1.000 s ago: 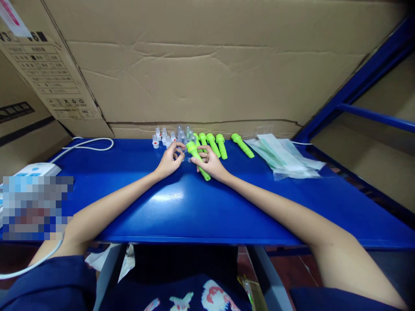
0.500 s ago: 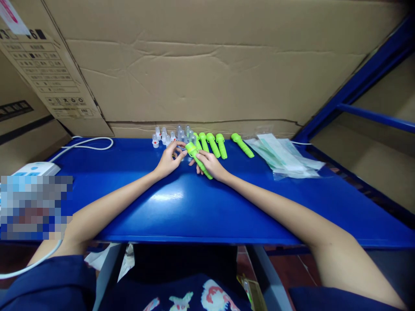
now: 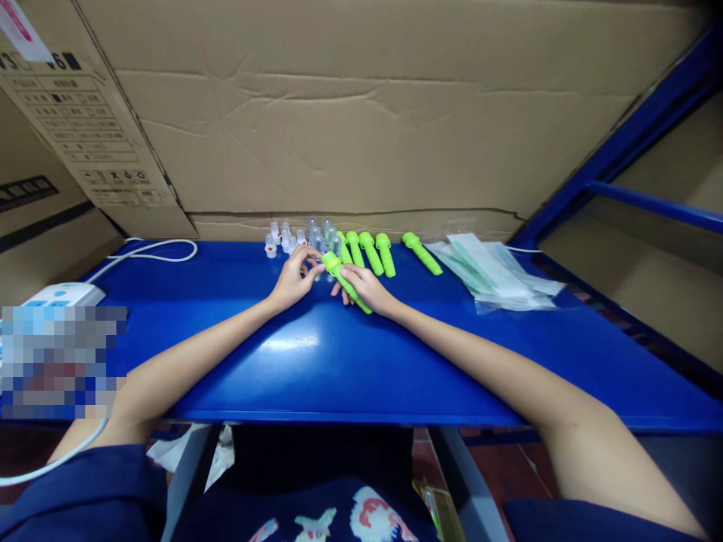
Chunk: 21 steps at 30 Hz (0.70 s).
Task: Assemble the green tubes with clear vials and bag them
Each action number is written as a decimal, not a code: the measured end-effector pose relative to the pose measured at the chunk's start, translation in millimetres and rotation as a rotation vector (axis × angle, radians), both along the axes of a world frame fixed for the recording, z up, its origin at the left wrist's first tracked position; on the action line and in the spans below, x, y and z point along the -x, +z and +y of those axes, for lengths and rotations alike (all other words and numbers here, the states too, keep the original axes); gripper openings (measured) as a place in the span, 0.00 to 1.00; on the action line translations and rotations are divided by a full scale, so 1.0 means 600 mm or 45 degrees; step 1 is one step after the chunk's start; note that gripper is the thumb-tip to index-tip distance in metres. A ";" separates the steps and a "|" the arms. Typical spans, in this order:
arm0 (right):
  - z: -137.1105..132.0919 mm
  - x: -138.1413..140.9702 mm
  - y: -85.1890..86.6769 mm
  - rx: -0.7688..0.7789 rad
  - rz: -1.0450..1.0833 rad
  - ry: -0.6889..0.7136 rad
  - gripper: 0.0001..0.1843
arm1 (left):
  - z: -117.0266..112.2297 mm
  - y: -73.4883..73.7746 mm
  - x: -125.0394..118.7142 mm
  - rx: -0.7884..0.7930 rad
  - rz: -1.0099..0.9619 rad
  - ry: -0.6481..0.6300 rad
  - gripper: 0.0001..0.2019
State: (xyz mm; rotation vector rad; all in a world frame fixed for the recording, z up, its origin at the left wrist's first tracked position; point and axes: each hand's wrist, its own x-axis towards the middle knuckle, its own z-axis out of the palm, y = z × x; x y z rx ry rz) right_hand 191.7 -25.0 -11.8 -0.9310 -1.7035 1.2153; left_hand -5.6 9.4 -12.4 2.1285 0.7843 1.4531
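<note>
My right hand [image 3: 367, 288] is closed around the ribbed handle of a lime-green toy flashlight [image 3: 357, 299], which slants with its wide head up and to the left. At that head, with a paler yellow-green band around it, the thumb and index finger of my left hand [image 3: 297, 275] pinch the edge. Just beyond my hands, several matching green flashlights [image 3: 385, 256] lie in a row, and one more [image 3: 422, 254] lies apart to the right. Behind my left hand stand several small clear domed pieces [image 3: 271, 245], some with white bases and a red spot.
Flat plastic bags [image 3: 497, 275] lie at the right of the blue table [image 3: 271, 376]. On the left are a white power strip [image 3: 62, 293] and a looped white cable [image 3: 169, 257]. Cardboard [image 3: 361, 150] walls the back; a blue metal frame [image 3: 599, 165] rises at right.
The flashlight's head has turned and shifted very slightly in my fingers. Both arms and the things on the table are otherwise where they were.
</note>
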 end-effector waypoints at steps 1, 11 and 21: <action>0.000 0.000 -0.001 -0.005 -0.001 0.000 0.17 | 0.000 0.000 0.000 -0.003 0.004 0.000 0.07; -0.007 -0.003 0.008 -0.101 -0.103 0.017 0.22 | -0.008 0.006 -0.002 0.034 0.042 0.021 0.10; 0.001 0.000 0.000 -0.033 -0.068 0.063 0.22 | -0.010 0.009 -0.003 0.076 0.052 0.037 0.10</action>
